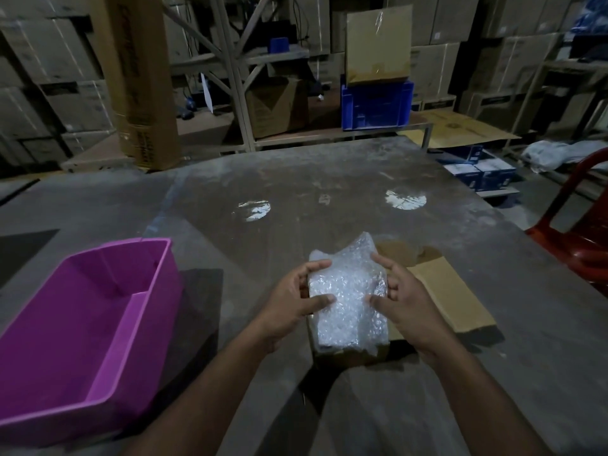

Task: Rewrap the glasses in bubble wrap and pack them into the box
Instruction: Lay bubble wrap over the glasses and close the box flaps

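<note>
The bubble-wrapped bundle (347,297) stands over the open cardboard box (348,352) at the near centre of the desk (296,179). Its long axis runs from the near edge of the desk toward the far edge, leaning slightly right at the far end. The far end of the wrap rises in a loose, crumpled peak; the near end sits inside the box opening. The glasses themselves cannot be made out through the wrap.

The left hand (292,307) forms a grip on the left side of the bundle: thumb pressed on the upper face, fingers curled around the far left corner. The right hand (399,301) forms a matching grip on the right side: thumb on the upper face, fingers curled over the right edge. Both grips are closed on the bundle, one on each side.

One box flap (450,294) lies folded out flat on the desk to the right, beyond the right hand. Only the near wall of the box shows below the wrap.

A purple plastic bin (98,324) stands to the left, well apart from the box, with bare desk surface between them. Open desk extends beyond the bundle to the far edge. A red chair (579,232) stands at the right edge of the desk.
</note>
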{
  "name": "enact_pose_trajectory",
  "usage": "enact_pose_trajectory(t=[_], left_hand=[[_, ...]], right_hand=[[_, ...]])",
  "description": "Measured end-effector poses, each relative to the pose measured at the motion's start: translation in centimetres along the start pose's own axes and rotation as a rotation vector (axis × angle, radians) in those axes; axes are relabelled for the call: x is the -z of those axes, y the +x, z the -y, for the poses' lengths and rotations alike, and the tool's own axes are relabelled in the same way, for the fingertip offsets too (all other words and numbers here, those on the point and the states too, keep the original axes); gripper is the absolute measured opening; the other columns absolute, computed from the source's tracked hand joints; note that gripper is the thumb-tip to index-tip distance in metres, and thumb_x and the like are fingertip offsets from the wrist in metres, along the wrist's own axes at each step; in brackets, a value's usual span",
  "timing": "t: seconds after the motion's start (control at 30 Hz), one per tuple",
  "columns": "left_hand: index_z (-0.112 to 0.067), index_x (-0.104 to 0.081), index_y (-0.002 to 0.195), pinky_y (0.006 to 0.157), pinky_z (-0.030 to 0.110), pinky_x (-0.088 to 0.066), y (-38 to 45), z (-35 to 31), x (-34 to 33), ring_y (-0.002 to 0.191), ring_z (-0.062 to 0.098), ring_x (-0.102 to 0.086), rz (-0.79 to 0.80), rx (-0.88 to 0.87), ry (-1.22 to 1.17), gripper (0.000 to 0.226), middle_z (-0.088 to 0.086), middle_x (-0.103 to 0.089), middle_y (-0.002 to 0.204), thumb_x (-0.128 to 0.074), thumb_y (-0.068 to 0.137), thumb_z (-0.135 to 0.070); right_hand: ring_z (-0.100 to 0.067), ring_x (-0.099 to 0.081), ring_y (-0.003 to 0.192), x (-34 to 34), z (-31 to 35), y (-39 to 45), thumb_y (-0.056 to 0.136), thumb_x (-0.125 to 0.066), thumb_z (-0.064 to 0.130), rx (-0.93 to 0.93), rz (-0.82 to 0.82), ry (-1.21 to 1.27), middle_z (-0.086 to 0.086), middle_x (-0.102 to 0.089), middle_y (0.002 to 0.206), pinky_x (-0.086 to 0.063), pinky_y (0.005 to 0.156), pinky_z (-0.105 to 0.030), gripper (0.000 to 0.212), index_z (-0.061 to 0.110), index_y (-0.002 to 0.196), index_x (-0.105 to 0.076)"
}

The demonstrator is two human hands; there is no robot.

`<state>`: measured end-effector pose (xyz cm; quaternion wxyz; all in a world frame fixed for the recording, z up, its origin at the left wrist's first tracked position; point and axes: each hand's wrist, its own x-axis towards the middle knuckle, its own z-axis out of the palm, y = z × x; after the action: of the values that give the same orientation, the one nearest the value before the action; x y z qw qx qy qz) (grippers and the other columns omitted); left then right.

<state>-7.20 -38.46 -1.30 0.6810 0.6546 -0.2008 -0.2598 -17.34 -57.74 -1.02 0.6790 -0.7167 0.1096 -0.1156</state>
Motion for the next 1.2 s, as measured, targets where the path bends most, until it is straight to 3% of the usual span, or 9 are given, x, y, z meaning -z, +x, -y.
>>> enact_pose_trajectory(t=[0.23,0.3,0.4,0.5,0.6,0.73,0.9,1.03,1.2], left_hand=[[-0.030,-0.042,0.146,0.089,0.020,-0.054,-0.3,0.8,-0.7,0.116,-0.003,-0.062,-0.050,-0.102,0.191,0.076,-0.026,-0.060,0.127,-0.079,0.085,-0.006],[-0.030,-0.041,0.147,0.092,0.027,-0.056,-0.1,1.2,-0.5,0.120,0.007,-0.063,-0.007,-0.035,0.129,0.072,-0.014,-0.062,0.133,-0.077,0.088,-0.011],[-0.023,-0.051,0.141,0.092,0.041,-0.058,0.0,1.4,0.0,0.118,0.023,-0.067,0.049,0.050,0.116,0.059,0.005,-0.065,0.134,-0.073,0.089,-0.004],[-0.019,-0.055,0.137,0.094,0.036,-0.058,0.1,2.0,0.3,0.112,0.018,-0.069,-0.022,0.028,0.211,0.064,0.008,-0.067,0.129,-0.078,0.082,0.005],[-0.027,-0.045,0.144,0.092,0.037,-0.060,0.1,2.6,0.3,0.107,0.009,-0.070,-0.088,0.014,0.302,0.087,0.000,-0.066,0.128,-0.088,0.073,-0.002],[-0.025,-0.029,0.152,0.069,0.019,-0.058,-0.3,3.1,-0.2,0.086,-0.001,-0.070,-0.142,-0.014,0.415,0.106,-0.018,-0.055,0.119,-0.091,0.068,-0.003],[-0.036,-0.029,0.151,0.092,0.033,-0.057,-0.3,3.7,0.1,0.117,0.015,-0.058,-0.171,-0.084,0.740,0.117,-0.014,-0.033,0.143,-0.097,0.057,-0.023],[-0.032,-0.041,0.146,0.089,0.001,-0.034,-0.5,3.4,-0.1,0.131,0.001,-0.036,-0.129,-0.129,0.937,0.098,-0.011,-0.014,0.162,-0.094,0.063,-0.023],[-0.033,-0.051,0.139,0.109,0.025,-0.039,-0.5,3.3,-0.3,0.149,0.013,-0.021,-0.108,-0.153,1.078,0.084,-0.009,-0.006,0.167,-0.093,0.066,-0.032]], right_hand=[[-0.002,-0.041,0.138,0.7,-1.4,1.2,0.083,-0.078,0.011,0.040,0.154,-0.281,0.020,-0.041,0.152,-0.044,0.103,-0.022,0.083,0.050,0.145,-0.039],[-0.002,-0.036,0.141,0.7,-1.6,1.1,0.082,-0.073,0.006,0.054,0.188,-0.352,0.021,-0.036,0.154,-0.042,0.102,-0.019,0.087,0.054,0.144,-0.036],[-0.002,-0.047,0.131,0.8,-1.5,1.3,0.082,-0.067,-0.001,0.072,0.179,-0.377,0.016,-0.040,0.151,-0.053,0.098,-0.031,0.086,0.057,0.140,-0.040],[-0.006,-0.046,0.129,0.9,-1.3,1.5,0.083,-0.070,0.004,0.078,0.165,-0.576,0.012,-0.042,0.147,-0.048,0.098,-0.024,0.078,0.048,0.141,-0.043],[-0.011,-0.047,0.130,0.6,-1.6,1.4,0.082,-0.075,0.014,0.075,0.186,-0.757,0.008,-0.046,0.145,-0.042,0.106,-0.028,0.072,0.038,0.143,-0.044],[-0.016,-0.055,0.117,-0.2,-2.3,0.9,0.082,-0.076,0.019,0.027,0.191,-0.958,0.001,-0.048,0.137,-0.047,0.097,-0.030,0.078,0.035,0.148,-0.038],[-0.022,-0.057,0.116,-1.2,-3.0,0.9,0.079,-0.078,0.023,0.034,0.179,-1.026,0.000,-0.041,0.138,-0.049,0.093,-0.032,0.083,0.036,0.149,-0.035],[-0.021,-0.059,0.112,-0.9,-2.6,1.3,0.076,-0.082,0.027,-0.002,0.172,-1.023,0.001,-0.043,0.134,-0.050,0.094,-0.032,0.080,0.036,0.145,-0.043],[-0.019,-0.060,0.106,-0.7,-2.3,1.3,0.077,-0.081,0.022,-0.010,0.239,-1.137,0.001,-0.048,0.130,-0.051,0.087,-0.031,0.076,0.034,0.143,-0.044]])
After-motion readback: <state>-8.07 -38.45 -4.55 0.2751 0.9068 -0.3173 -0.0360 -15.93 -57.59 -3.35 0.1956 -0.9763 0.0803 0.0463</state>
